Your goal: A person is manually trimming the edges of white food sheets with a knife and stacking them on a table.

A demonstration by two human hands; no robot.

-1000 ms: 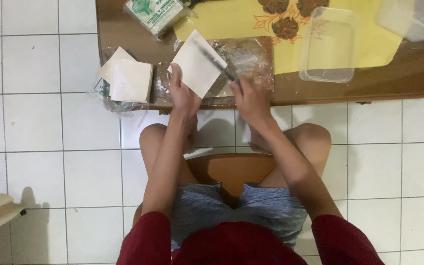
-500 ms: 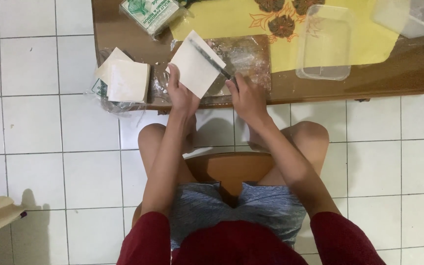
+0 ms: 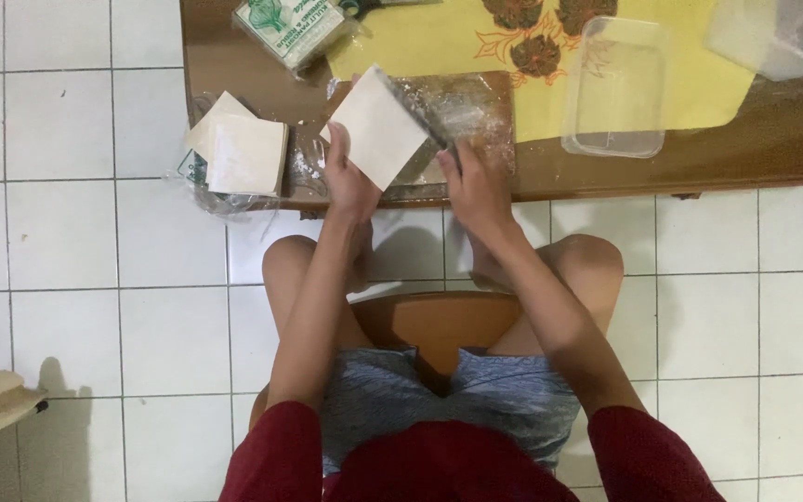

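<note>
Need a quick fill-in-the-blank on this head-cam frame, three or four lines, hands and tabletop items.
1. The left hand holds a pale, thin ____ sheet.
2. The stack of sheets lies to the ____ of both hands.
3. The clear plastic container rests on a ____ mat.
4. The right hand rests at the wooden table's near ____.

Missing words: square; left; yellow; edge

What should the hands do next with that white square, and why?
Probably lay the square flat on the floured board. The left hand holds it tilted up off the board, while the right hand rests at the board's near edge by a metal tool. More squares sit stacked to the left, so this one looks freshly separated.
</note>
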